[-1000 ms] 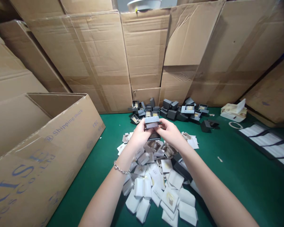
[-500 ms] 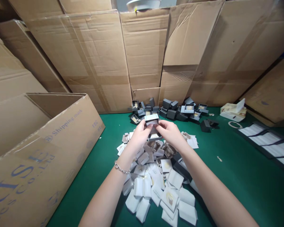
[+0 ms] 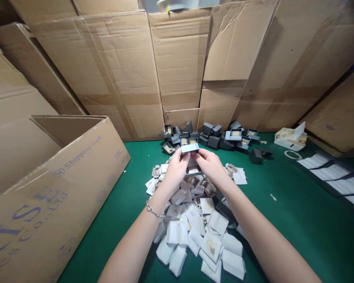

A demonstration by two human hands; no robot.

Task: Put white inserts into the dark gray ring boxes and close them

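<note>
Presently gripped: box (image 3: 190, 147), between left hand (image 3: 177, 167) and right hand (image 3: 209, 163), over the far end of the white packets (image 3: 195, 218) and just short of the dark boxes (image 3: 214, 142). Apparently open, with a pale-topped upper part on the far side and a dark-rimmed lower half (image 3: 194, 170) on the near side. Small pale content visible inside the lower half; too small to identify.

Fingers (image 3: 203, 153), both hands: curled and pinching the box from opposite sides, thumbs close together on the near face. Fingertips behind the box: hidden.

Step in hand, by judgement: two-handed handling of the single box, probably at the lid or the content. Not possible to confirm from this angle whether opening or closing.

Requirements for the next move, by judgement:

1. Steady the box with one hand before freeing the other.
2. Apply light thumb pressure only; treat the lid as hinged.
3. Hold the lower half level to avoid spilling the content onto the packets.
4. For any set-down, select the green bench (image 3: 283, 228) beside the packets. Avoid knocking the dark boxes, several open and loosely heaped near the cardboard wall (image 3: 179, 51).
</note>
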